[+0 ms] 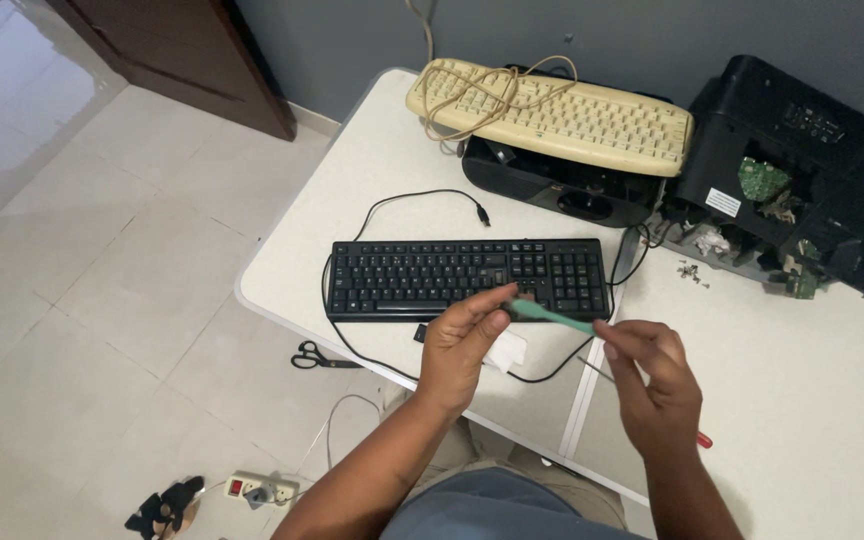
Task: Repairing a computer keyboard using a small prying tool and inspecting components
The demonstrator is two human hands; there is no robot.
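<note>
A black keyboard (467, 278) lies on the white table (382, 170), its cable looping around it. My left hand (462, 345) hovers over the keyboard's front edge, fingertips pinching one end of a thin teal tool (552, 316). My right hand (657, 385) holds the other end of that tool and also grips a screwdriver with a thin metal shaft and red handle (703, 439). A small black keycap (420, 332) and a white piece of paper or cloth (507, 350) lie just in front of the keyboard.
A cream keyboard (562, 115) with a coiled cable rests on a black device (552, 185) at the back. An opened black printer (802, 170) stands at right, small screws (692, 271) beside it. Scissors (317, 357) and a power strip (262, 488) lie on the tiled floor.
</note>
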